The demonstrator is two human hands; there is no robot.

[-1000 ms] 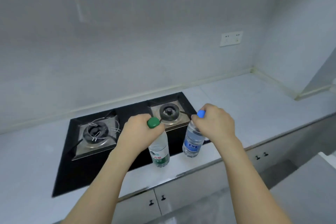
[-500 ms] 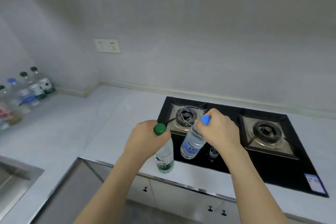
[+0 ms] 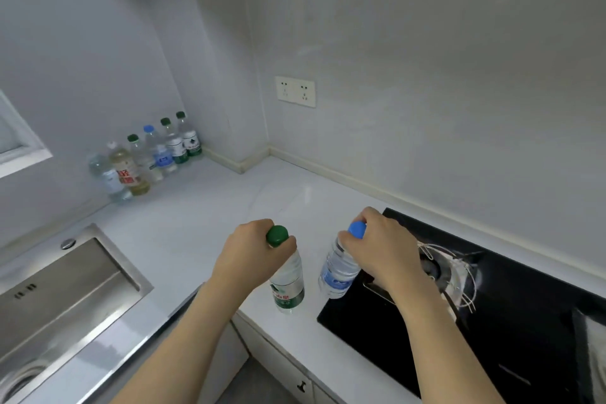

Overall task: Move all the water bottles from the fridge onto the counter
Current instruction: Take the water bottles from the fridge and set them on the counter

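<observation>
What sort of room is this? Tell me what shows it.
Most likely a home kitchen. A steel sink is set into the white counter, a black gas stove lies to the right, and cupboard doors sit below the counter's edge.

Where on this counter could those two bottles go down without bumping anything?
The widest bare patch of counter lies between the sink, the row of bottles along the left wall and the black stove. The corner strip under the wall socket is free too. Along the left wall it is crowded.
</observation>
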